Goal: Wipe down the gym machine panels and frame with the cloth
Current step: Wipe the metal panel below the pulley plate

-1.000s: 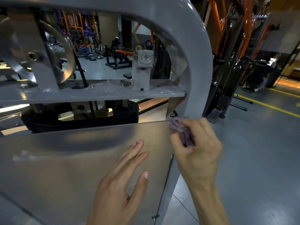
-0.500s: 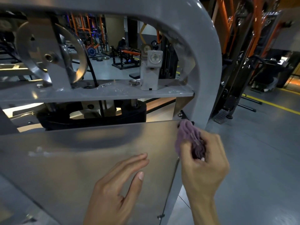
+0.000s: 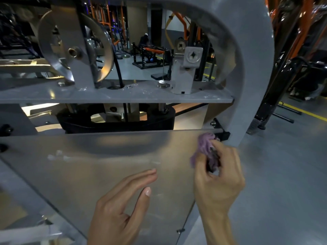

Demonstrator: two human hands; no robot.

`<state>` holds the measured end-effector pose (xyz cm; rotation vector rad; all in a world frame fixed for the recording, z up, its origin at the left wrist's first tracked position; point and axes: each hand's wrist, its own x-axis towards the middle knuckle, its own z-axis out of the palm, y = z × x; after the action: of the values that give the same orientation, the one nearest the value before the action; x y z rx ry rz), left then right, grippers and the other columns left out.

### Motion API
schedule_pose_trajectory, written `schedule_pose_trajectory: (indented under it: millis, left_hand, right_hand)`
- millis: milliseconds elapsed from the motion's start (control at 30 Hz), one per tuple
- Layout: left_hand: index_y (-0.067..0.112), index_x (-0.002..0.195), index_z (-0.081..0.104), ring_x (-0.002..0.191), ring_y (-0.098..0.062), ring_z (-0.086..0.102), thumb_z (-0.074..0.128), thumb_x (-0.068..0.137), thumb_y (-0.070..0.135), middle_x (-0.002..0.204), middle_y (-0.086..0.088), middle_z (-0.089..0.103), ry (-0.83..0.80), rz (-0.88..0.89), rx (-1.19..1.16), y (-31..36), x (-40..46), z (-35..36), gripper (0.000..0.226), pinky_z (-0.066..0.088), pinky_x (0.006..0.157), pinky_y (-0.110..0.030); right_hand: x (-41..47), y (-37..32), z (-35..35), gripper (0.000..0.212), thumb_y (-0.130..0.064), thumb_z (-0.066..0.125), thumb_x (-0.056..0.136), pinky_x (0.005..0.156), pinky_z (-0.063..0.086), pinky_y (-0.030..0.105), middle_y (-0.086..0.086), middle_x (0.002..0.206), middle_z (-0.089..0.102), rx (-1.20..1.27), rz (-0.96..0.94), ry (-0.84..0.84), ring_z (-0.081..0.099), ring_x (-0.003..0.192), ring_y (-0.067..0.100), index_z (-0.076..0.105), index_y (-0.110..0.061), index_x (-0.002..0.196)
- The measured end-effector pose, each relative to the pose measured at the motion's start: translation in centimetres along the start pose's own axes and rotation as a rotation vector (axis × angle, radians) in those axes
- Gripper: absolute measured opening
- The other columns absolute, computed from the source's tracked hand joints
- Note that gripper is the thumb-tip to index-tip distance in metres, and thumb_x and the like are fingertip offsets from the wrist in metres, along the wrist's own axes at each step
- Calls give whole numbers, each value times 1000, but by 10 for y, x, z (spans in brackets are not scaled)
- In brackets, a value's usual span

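Purple cloth (image 3: 203, 149), bunched into a wad, is sitting at the upper right corner of the clear shield panel (image 3: 99, 167), just below the panel's top edge and just beside a black mounting bracket (image 3: 223, 134). The right hand (image 3: 219, 181) is grasping the cloth with its fingers curled round it, and the cloth is pressing against the panel surface. Part of the wad is showing above the fingers; the rest is tucked inside the grip.

The left hand (image 3: 122, 207) is lying released, fingers straight and close together, against the lower middle of the same panel, well to the left of the cloth. Whether the palm is touching the panel cannot be told.

The grey machine frame (image 3: 256, 68) is curving over the top and running down the right side, directly behind the right hand. A horizontal grey plate (image 3: 113, 95) is spanning the frame above the panel. A metal pulley wheel (image 3: 74, 48) is standing on that plate at the left, with a black cable (image 3: 118, 71) running down from it through a hole in the plate. A grey bracket block (image 3: 187, 71) is standing on the plate at the right.

Pale smears are showing on the panel at the upper left. Grey floor (image 3: 283, 174) with a yellow line (image 3: 304, 112) is lying to the right, and orange and black machines (image 3: 300, 41) are standing beyond.
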<state>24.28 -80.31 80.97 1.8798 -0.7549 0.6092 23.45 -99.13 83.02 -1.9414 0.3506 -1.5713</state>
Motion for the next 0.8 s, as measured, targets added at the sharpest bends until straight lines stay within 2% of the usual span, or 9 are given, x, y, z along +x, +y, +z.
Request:
schedule_pose_trajectory:
  millis: [100,200,333,400,500,567,667,733,800]
  left_hand:
    - [22,111,77,113,-7,70,59,96,23,121,13,73,-11,6,11,-1,1,-4,23,52,96,-24]
    - [22,111,77,115,-7,69,59,97,23,123,13,73,-25,8,-1,-5,3,-12,24,52,97,-24]
    - [23,113,76,116,-9,69,58,97,23,124,13,72,-19,13,-15,-12,3,-26,24,52,96,-25]
    - [21,114,76,116,-9,69,58,97,21,125,12,72,-13,41,-20,-15,4,-32,24,51,98,-23]
    - [17,116,76,120,-9,67,59,96,18,128,9,71,-22,85,-32,-22,6,-43,26,47,102,-19]
    - [14,116,75,122,-9,66,59,96,17,129,9,70,-33,106,-33,-27,7,-52,27,46,103,-18]
    - [15,115,76,121,-8,66,59,95,18,127,9,71,-26,102,-44,-36,5,-69,27,46,102,-17]
    - [15,113,77,119,-9,67,59,95,17,126,8,71,-19,97,-52,-43,3,-79,26,46,101,-17]
    - [15,113,77,119,-10,68,59,95,17,125,8,72,-20,88,-65,-50,1,-90,26,46,101,-17]
  right_hand:
    - [-10,-15,15,16,3,69,79,65,34,7,2,79,58,29,-27,-45,45,68,7,72,-1,94]
    - [-6,-11,9,14,-7,65,87,67,35,4,-5,85,55,2,-33,-37,42,71,1,71,-3,99]
    - [-3,-13,7,26,14,70,81,71,36,3,-5,90,53,-71,33,49,47,75,-2,67,1,104]
    - [-13,-32,20,27,16,67,80,75,34,0,-4,92,54,-48,28,39,49,80,-7,66,1,103]
    - [-27,-47,33,23,2,58,83,78,34,-2,-1,93,56,-35,-62,-33,45,82,1,67,2,105]
    - [-26,-41,29,27,7,58,81,78,36,1,0,93,57,-56,-59,-32,48,82,5,68,2,105]
    - [-24,-38,25,30,8,59,80,78,38,4,1,94,56,-95,12,57,51,80,12,67,0,107]
    - [-30,-49,35,28,9,61,81,76,37,5,1,93,55,-98,35,90,50,80,12,66,-1,107]
    - [-41,-69,50,27,10,63,81,76,36,7,3,93,55,-107,-5,54,48,82,9,66,1,107]
